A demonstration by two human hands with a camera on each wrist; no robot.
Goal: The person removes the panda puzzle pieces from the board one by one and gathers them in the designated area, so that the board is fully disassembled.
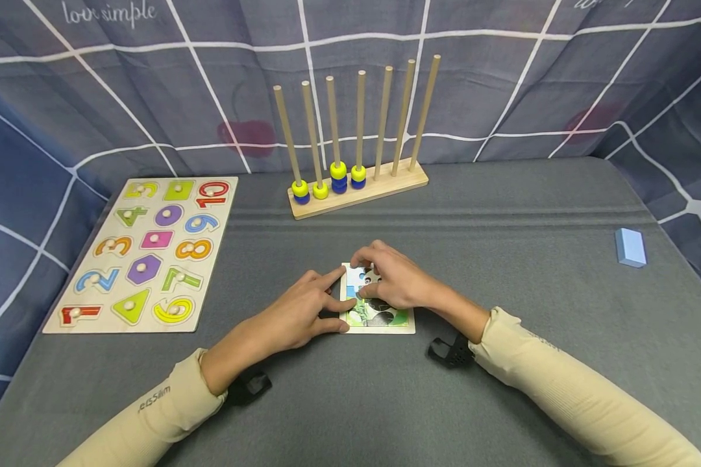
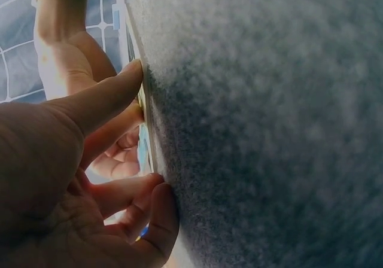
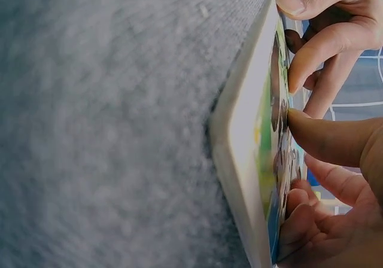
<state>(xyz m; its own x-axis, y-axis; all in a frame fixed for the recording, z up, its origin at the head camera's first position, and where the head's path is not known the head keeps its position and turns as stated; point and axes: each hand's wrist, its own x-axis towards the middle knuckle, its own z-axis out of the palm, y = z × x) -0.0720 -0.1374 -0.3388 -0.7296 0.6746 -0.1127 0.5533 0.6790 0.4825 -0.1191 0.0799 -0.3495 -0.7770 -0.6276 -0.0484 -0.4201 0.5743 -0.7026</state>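
Observation:
A small panda jigsaw puzzle (image 1: pixel 405 318) in a pale wooden tray (image 1: pixel 380 330) lies flat on the grey table. My left hand (image 1: pixel 295 314) steadies its left side, thumb and index finger at the tray's edge and another finger pressing the picture. Over the puzzle's upper part, my right hand (image 1: pixel 400 279) curls its thumb and fingers about a puzzle piece (image 1: pixel 369 279) bearing the panda's face. The right wrist view shows the right thumb (image 3: pixel 326 139) touching the picture surface. How firmly that piece sits is hidden by the fingers.
To the left lies a number-and-shape peg board (image 1: pixel 178 318). Behind the puzzle stands a wooden stacking rack (image 1: pixel 368 194) with upright pegs and several yellow and blue rings. A light blue block (image 1: pixel 630 247) rests at the far right. Grid-patterned cloth (image 1: pixel 502 78) hangs behind the table.

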